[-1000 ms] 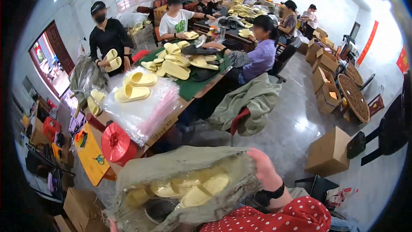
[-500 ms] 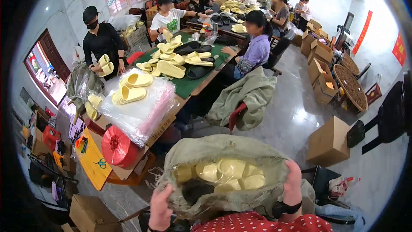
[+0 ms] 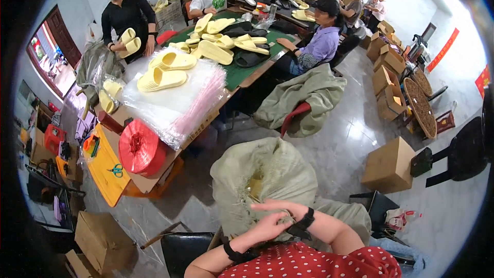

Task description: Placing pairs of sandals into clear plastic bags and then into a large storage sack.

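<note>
Both hands sit on the gathered mouth of a grey-green woven sack at 6 o'clock in the head view. Left hand is closed around the bunched neck, fingers curled into the fabric. Right hand lies across the top of the same bunch, fingers extended flat toward 9 o'clock — pressing on the fabric rather than wrapped round it, as far as I can tell. Black bands on both wrists, red polka-dot sleeve at the bottom edge.

Sack bulges full, standing on the floor right in front of the person, just beside a black chair seat at 7 o'clock.

Around it: long work table running 10 to 12 o'clock, green mat on its far part, pale yellow slippers piled on it. Stack of clear plastic bags on the near end, red spool of twine at the table's corner. Other people work along the table. Cardboard box on the floor at 3 o'clock — well apart from the sack.
</note>
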A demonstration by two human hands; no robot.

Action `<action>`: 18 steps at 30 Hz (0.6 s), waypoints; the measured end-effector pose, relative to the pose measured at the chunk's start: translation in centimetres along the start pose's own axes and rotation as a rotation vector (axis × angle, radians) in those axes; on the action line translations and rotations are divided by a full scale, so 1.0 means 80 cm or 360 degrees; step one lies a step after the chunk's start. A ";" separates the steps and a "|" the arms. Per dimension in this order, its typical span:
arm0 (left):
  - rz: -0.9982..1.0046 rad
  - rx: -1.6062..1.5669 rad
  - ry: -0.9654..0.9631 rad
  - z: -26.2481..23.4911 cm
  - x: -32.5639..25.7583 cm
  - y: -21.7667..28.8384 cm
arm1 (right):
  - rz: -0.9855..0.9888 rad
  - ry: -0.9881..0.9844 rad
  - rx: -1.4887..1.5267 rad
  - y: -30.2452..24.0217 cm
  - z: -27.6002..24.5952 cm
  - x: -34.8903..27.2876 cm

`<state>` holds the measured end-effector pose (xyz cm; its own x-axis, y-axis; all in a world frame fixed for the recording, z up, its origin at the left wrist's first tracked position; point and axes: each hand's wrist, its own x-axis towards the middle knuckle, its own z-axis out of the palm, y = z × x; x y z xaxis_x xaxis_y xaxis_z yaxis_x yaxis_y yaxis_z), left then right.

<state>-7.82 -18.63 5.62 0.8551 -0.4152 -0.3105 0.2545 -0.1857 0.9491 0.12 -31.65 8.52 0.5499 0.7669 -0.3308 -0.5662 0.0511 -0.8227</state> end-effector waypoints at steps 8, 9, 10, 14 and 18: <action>-0.0084 0.0306 -0.0460 -0.027 -0.020 0.021 | 0.0972 -0.1064 -0.1857 0.175 -0.059 0.081; -0.0030 0.0252 -0.0412 -0.039 -0.027 0.015 | 0.0600 -0.0398 -0.1117 0.175 -0.067 0.051; 0.0022 0.0198 -0.0366 -0.049 -0.034 0.006 | 0.0213 0.0238 -0.0355 0.166 -0.064 0.029; -0.0306 0.0138 0.0446 -0.097 -0.048 -0.006 | 0.0100 0.0956 -0.0171 0.142 -0.027 0.004; -0.0466 0.0508 0.0803 -0.137 -0.049 -0.097 | 0.0093 0.1113 0.0494 0.143 -0.067 -0.064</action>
<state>-8.20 -5.79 0.09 0.8973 0.1458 -0.4166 0.4285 -0.5142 0.7429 -5.91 -38.44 -1.71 0.7158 0.1958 -0.6703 -0.6959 0.2796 -0.6615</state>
